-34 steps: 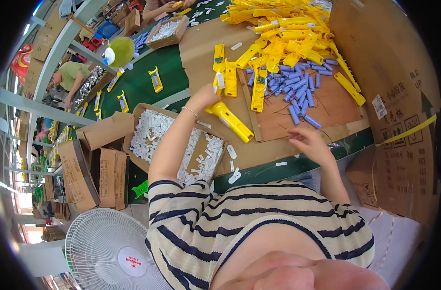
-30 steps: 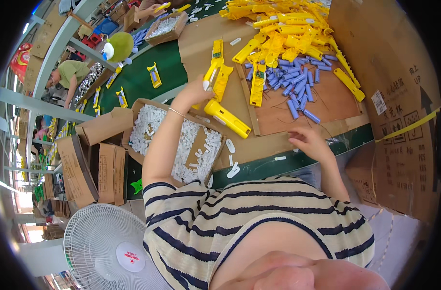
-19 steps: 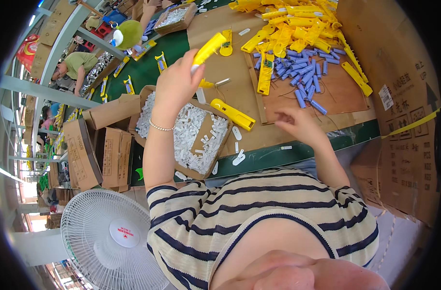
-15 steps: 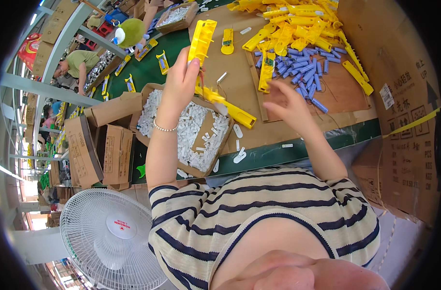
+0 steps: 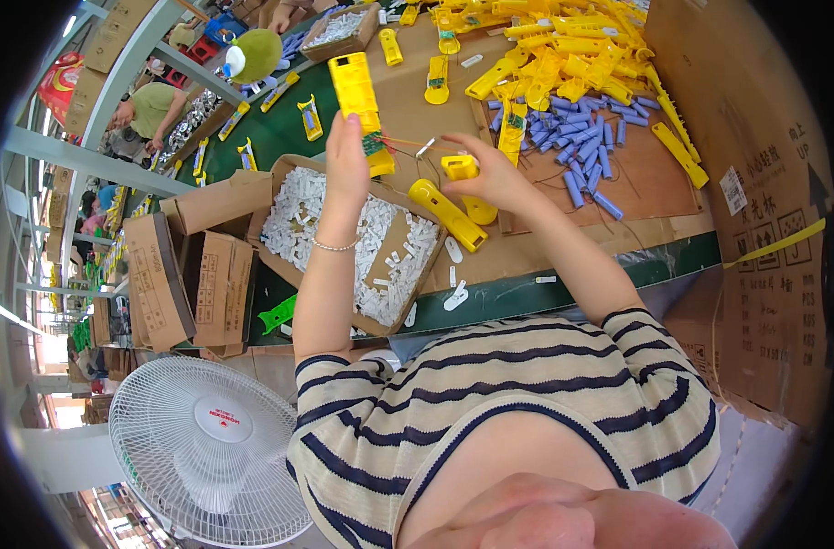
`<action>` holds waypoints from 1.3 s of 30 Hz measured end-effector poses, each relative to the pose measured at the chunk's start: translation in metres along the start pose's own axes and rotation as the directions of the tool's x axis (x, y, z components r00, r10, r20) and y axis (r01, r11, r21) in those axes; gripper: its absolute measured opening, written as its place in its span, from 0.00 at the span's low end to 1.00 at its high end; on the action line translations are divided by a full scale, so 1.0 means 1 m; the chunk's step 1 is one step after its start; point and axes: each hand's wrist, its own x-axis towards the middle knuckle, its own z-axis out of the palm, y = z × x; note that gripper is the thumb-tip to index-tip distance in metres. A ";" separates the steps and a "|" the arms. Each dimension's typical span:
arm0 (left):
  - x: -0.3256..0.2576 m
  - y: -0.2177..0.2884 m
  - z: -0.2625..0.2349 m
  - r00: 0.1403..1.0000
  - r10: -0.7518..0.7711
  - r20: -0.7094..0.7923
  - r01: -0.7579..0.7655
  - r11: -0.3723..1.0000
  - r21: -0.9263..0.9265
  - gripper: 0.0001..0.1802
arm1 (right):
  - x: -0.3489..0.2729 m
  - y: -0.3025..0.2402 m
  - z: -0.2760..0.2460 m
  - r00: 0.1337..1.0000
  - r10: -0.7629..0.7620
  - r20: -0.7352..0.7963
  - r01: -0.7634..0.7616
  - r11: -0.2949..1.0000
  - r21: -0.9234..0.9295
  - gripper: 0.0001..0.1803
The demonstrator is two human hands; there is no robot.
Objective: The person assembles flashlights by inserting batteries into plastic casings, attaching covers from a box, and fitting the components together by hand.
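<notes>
My left hand (image 5: 346,169) is raised over a carton of small white parts and grips a long yellow plastic housing (image 5: 353,84), its ribbed inside showing. A small green circuit board (image 5: 373,143) sits at the housing's lower end. Thin reddish wires stretch from there toward my right hand (image 5: 495,176), whose fingers are closed on a short yellow plastic piece (image 5: 459,166). Just below that hand shows another yellow part (image 5: 479,210); whether it joins the held piece I cannot tell. A yellow shell (image 5: 447,216) lies across the carton's right edge.
The carton (image 5: 415,291) of white parts stands at the table's front edge. Blue cylindrical cells (image 5: 577,137) and a heap of yellow housings (image 5: 572,55) lie to the right. A tall cardboard box (image 5: 755,119) walls the right side; a white fan (image 5: 211,448) stands lower left.
My right hand has moved left and now grips a yellow piece, where its fingers were spread before. The housing in my left hand has shifted left and tilted. Wires now stretch between the hands.
</notes>
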 end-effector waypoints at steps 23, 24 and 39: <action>-0.055 0.040 0.012 0.958 -0.125 0.258 0.189 0.952 -0.242 0.24 | -0.018 -0.040 -0.018 0.774 0.028 0.632 -0.225 0.946 0.233 0.11; -0.055 0.040 0.011 0.965 -0.113 0.235 0.166 0.961 -0.219 0.20 | -0.023 -0.038 -0.027 0.831 0.037 0.555 -0.190 0.956 0.222 0.10; -0.083 -0.008 0.027 0.929 -0.269 0.253 0.277 0.961 0.002 0.20 | -0.063 -0.056 -0.072 0.989 0.116 -0.089 -0.049 0.840 0.540 0.14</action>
